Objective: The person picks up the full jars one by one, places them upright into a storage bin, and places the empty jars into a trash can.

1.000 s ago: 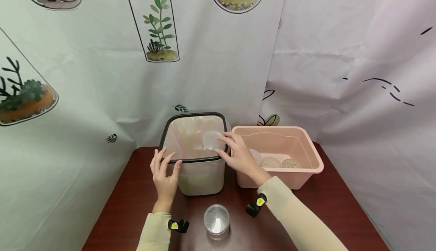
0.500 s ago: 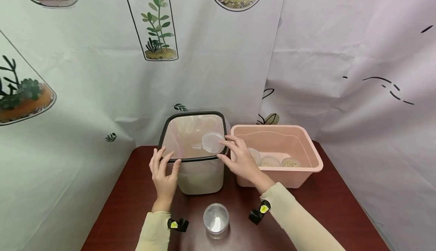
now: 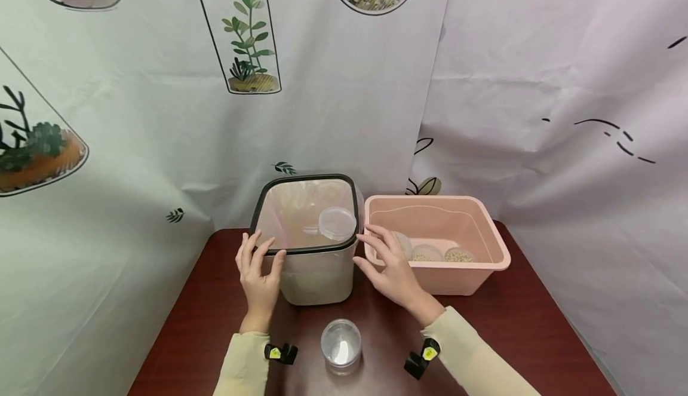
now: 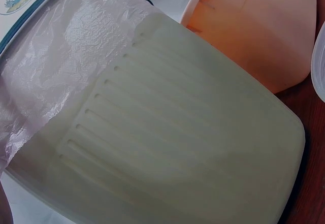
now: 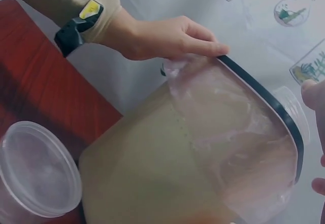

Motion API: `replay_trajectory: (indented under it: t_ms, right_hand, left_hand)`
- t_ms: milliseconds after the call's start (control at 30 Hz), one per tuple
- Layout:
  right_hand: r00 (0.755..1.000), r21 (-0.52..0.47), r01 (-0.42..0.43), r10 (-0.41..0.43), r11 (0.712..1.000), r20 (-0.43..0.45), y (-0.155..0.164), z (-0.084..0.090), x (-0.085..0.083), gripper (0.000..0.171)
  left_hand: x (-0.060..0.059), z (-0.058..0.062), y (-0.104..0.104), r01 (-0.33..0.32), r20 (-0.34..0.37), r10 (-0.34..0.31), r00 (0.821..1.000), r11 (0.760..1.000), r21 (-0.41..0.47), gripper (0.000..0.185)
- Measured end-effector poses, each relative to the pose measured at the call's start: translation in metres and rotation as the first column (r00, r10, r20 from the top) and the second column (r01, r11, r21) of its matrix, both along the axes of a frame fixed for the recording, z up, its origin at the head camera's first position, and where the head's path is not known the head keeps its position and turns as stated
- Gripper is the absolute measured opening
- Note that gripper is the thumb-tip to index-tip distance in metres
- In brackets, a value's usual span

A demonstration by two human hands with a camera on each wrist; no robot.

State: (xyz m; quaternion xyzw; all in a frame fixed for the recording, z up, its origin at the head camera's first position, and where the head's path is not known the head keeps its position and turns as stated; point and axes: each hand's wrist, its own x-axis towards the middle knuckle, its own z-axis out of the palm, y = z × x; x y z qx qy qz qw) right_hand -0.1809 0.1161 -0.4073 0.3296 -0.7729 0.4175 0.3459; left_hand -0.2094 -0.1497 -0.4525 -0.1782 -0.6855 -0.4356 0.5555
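Left hand rests on the near rim of the bin, fingers straight over the black edge, holding nothing. Right hand hangs relaxed and empty between bin and pink tub. A clear lid sits perched on the bin's right rim (seating uncertain). Risk: 1 nudge to that rim could tip the lid into the liner bag. The cup near both wrists could be knocked by a sleeve.
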Motion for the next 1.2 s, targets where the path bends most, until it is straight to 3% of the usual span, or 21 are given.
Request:
replay_trajectory:
  t_ms: [133,333,500,633,900,1200]
  right_hand:
    - [0.999,-0.007,-0.038,0.038,0.999,0.008,0.001,-0.006,0.008,0.036]
    - [0.999,0.003,-0.041,0.041,0.999,-0.029,0.003,-0.018,0.017,0.037]
    - [0.998,0.014,-0.058,0.058,0.998,-0.01,0.004,-0.029,0.028,0.036]
    - [0.997,0.028,-0.079,0.079,0.996,0.008,0.004,-0.041,0.037,0.035]
    - [0.994,0.096,-0.107,0.104,0.99,0.037,0.003,-0.075,0.051,0.039]
    - [0.989,0.182,-0.124,0.106,0.976,0.102,0.002,-0.115,0.066,0.043]
  left_hand:
    - [0.005,0.008,0.004,-0.009,-0.006,0.009,1.0,1.0,-0.001,0.039]
    - [0.018,0.029,0.014,0.001,-0.018,-0.001,1.0,1.0,0.003,0.037]
    - [0.022,0.034,0.016,-0.004,-0.008,0.004,1.0,1.0,0.006,0.035]
    - [0.02,0.03,0.014,-0.009,-0.005,0.009,1.0,1.0,0.003,0.035]
    - [0.004,0.004,0.002,-0.022,0.009,0.022,1.0,1.0,0.004,0.04]
    - [-0.001,-0.001,0.0,-0.015,0.007,0.015,1.0,1.0,0.005,0.04]
